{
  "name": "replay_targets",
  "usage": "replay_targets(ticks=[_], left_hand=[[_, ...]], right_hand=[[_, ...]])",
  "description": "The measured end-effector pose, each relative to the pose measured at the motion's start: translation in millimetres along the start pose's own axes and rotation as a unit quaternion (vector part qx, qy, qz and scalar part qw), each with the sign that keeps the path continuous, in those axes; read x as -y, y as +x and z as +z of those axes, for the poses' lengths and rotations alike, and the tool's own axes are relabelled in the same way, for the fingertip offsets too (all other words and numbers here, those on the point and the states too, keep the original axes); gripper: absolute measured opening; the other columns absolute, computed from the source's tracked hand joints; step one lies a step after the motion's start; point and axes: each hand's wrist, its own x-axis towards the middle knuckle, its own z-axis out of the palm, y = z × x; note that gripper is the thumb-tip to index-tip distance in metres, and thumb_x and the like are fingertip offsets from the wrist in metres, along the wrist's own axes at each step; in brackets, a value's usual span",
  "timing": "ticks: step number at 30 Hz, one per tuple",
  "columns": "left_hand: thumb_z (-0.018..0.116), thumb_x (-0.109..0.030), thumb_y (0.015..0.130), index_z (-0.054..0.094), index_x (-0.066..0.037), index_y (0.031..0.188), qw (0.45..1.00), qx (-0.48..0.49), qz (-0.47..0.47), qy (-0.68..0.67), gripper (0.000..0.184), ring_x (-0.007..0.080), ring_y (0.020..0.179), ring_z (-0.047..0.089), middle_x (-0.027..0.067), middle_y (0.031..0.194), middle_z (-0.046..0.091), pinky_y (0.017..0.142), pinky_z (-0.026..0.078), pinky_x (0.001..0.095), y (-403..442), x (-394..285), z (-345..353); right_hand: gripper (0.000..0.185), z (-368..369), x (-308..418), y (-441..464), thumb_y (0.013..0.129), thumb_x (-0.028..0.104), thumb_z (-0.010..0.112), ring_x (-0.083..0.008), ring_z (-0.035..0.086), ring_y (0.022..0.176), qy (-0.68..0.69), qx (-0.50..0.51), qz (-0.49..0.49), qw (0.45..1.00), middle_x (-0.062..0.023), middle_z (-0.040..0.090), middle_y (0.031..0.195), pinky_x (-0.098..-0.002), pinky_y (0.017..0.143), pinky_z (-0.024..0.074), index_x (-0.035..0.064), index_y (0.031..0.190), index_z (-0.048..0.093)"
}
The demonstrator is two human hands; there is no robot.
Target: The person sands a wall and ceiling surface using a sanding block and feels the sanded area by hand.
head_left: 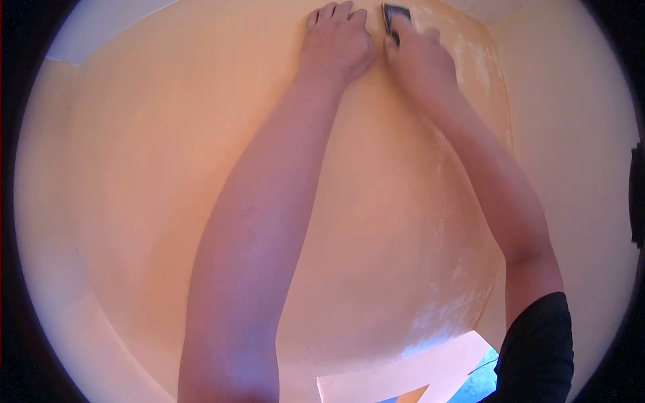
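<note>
My right hand [426,60] is closed around a small dark flat tool [396,13], perhaps a scraper or a sanding block; its exact kind is not clear. The tool is held against the upper right of an orange-tan wall [376,221], close to the corner. To its left my left hand [339,40] rests on the same wall with its fingers curled. Its palm side is hidden, so whatever may be in it does not show. Whitish scuffed patches [470,60] mark the wall beside my right hand.
A paler side wall [564,134] meets the orange one at a corner on the right. More whitish wear [437,309] runs down that edge. Below are a pale ledge [369,379] and a bright bluish opening [477,386]. A black object [636,195] sits at the right edge.
</note>
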Motion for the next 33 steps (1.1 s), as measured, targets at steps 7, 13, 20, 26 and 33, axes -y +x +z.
replay_targets(ticks=[7,13,20,26,33], left_hand=[[0.043,-0.026,0.093,0.057,-0.009,0.128,1.0,0.011,-0.007,-0.014,0.041,0.0269,0.13,0.045,0.0109,0.136,0.053,0.11,0.032,0.0432,3.5,2.2,-7.0],[0.042,-0.029,0.093,0.056,-0.009,0.129,1.0,0.007,-0.005,0.008,0.044,0.0277,0.13,0.045,0.0114,0.137,0.052,0.111,0.032,0.0441,4.0,4.6,-5.7],[0.041,-0.029,0.093,0.056,-0.01,0.13,1.0,0.021,-0.013,-0.003,0.044,0.0267,0.132,0.043,0.0105,0.139,0.051,0.112,0.03,0.0435,1.5,0.4,-7.4],[0.033,-0.023,0.099,0.046,0.003,0.136,0.992,0.11,-0.047,-0.025,0.046,0.0302,0.138,0.035,0.019,0.144,0.043,0.117,0.023,0.043,10.3,-3.1,-27.7],[0.032,-0.023,0.1,0.048,0.003,0.133,0.991,0.114,-0.053,-0.036,0.046,0.0295,0.136,0.038,0.0186,0.143,0.045,0.116,0.025,0.0429,13.0,-3.5,-26.5]], right_hand=[[0.035,28.6,-10.1,79.1,0.092,0.028,0.048,-0.0447,0.063,0.093,0.03,-0.042,-0.039,0.998,-0.0305,0.057,0.108,-0.0524,0.081,0.0513,0.0159,0.124,0.054],[0.035,-8.9,-6.6,-1.7,0.092,0.03,0.049,-0.0454,0.063,0.094,0.019,0.026,-0.025,0.999,-0.0313,0.057,0.109,-0.0522,0.083,0.0516,0.0146,0.122,0.057],[0.039,26.7,-21.5,40.1,0.091,0.035,0.054,-0.0447,0.063,0.095,0.029,-0.058,0.021,0.998,-0.0305,0.052,0.117,-0.0507,0.082,0.0524,0.0169,0.125,0.058],[0.043,8.2,-11.2,9.1,0.089,0.035,0.056,-0.0426,0.063,0.097,0.039,-0.021,-0.026,0.999,-0.0281,0.052,0.122,-0.0491,0.082,0.0527,0.0103,0.124,0.059],[0.032,-11.8,10.3,7.4,0.092,0.019,0.052,-0.0378,0.062,0.103,0.014,-0.015,0.024,0.999,-0.025,0.058,0.117,-0.0435,0.09,0.0508,0.003,0.117,0.063]])
